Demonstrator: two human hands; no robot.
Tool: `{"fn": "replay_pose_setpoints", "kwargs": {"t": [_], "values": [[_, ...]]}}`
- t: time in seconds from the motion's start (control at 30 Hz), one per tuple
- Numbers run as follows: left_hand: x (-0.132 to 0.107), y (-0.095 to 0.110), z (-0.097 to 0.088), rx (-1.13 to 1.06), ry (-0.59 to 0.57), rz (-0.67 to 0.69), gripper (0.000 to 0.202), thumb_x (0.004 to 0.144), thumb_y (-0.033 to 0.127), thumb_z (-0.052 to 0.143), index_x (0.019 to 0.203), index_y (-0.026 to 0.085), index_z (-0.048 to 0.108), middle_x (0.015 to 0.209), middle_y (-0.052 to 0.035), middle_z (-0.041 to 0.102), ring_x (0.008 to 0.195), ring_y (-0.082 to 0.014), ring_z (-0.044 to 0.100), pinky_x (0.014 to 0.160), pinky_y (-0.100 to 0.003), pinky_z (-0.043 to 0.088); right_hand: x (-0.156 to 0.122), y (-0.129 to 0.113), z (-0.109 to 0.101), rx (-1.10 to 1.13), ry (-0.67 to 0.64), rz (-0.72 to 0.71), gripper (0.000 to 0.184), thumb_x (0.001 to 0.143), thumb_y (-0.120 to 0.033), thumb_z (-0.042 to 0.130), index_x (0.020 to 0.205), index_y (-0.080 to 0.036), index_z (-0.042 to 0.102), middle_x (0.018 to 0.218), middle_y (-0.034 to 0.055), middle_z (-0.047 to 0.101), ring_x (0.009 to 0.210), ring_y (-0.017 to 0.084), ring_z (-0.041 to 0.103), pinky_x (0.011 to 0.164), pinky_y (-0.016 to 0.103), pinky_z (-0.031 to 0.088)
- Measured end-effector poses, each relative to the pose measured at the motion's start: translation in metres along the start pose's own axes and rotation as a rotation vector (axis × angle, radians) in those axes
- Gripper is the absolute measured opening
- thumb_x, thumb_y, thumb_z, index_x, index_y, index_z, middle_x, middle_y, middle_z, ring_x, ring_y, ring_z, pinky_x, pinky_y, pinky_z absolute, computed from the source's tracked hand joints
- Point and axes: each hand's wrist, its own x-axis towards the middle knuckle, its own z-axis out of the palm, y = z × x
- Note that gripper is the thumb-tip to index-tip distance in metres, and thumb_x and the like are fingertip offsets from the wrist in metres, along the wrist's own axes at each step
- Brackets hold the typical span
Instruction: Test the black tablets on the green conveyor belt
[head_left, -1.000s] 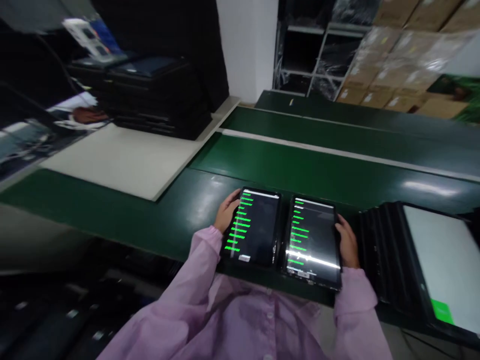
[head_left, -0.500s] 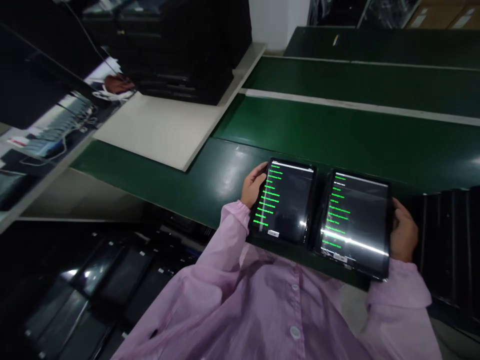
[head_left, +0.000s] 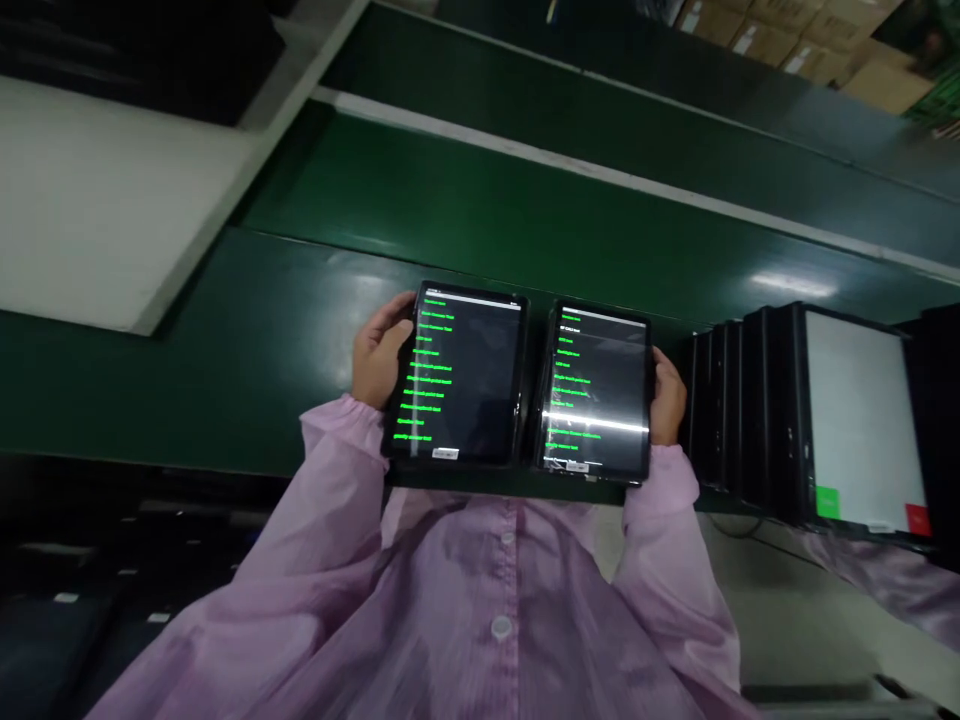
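Two black tablets sit side by side at the near edge of the green workbench point(head_left: 225, 350), both screens showing lists of green text. My left hand point(head_left: 379, 350) grips the left edge of the left tablet point(head_left: 459, 375), thumb on the bezel. My right hand point(head_left: 666, 398) grips the right edge of the right tablet point(head_left: 596, 395), which has a bright glare line across it. Pink sleeves cover both arms.
A row of several upright black tablets point(head_left: 739, 410) stands to the right, the front one point(head_left: 862, 420) showing a white screen with a green and a red button. A white board point(head_left: 90, 200) lies at the left. A green conveyor belt point(head_left: 525, 200) runs behind. Cardboard boxes point(head_left: 817, 45) are far right.
The view has swung down and to the right. Both tablets stay held in my hands, now seen closer to centre, and the upright row's white screen has come back into view.
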Motion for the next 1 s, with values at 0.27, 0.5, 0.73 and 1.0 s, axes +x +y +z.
{"fn": "replay_pose_setpoints", "kwargs": {"t": [0.27,0.5,0.73,1.0], "values": [[0.002,-0.004,-0.002,-0.012,0.002,0.035,0.041,0.088,0.033,0.078,0.125,0.015,0.072,0.128,-0.0064,0.074,0.123,-0.0230,0.065,0.117,-0.043,0.044,-0.001,0.001,0.000,0.013,-0.004,-0.013,0.043,0.089,-0.043,0.057,0.118,-0.020,0.077,0.127,0.0060,0.074,0.127,0.025,0.063,0.118,0.046,0.040],[0.000,0.003,0.001,0.021,0.003,0.026,0.038,0.085,0.037,0.078,0.120,0.021,0.075,0.124,-0.0059,0.076,0.120,-0.0237,0.067,0.111,-0.040,0.050,0.000,0.003,0.000,0.001,0.009,-0.026,0.041,0.089,-0.041,0.056,0.116,-0.020,0.077,0.127,0.0047,0.075,0.126,0.024,0.064,0.117,0.046,0.041],[-0.001,0.005,0.001,0.042,-0.012,0.001,0.038,0.087,0.036,0.075,0.122,0.021,0.073,0.126,-0.0068,0.075,0.122,-0.0253,0.067,0.110,-0.043,0.051,0.001,0.003,0.000,-0.050,0.031,-0.004,0.044,0.087,-0.044,0.053,0.116,-0.021,0.076,0.126,0.0046,0.075,0.125,0.024,0.064,0.116,0.047,0.042],[0.000,0.000,0.000,0.004,-0.009,-0.023,0.039,0.086,0.040,0.076,0.121,0.024,0.075,0.123,-0.0064,0.076,0.119,-0.0257,0.069,0.108,-0.043,0.053,-0.001,-0.009,0.005,-0.102,0.089,0.021,0.041,0.080,-0.043,0.055,0.106,-0.018,0.075,0.116,0.0067,0.074,0.116,0.026,0.064,0.108,0.044,0.045]]}}
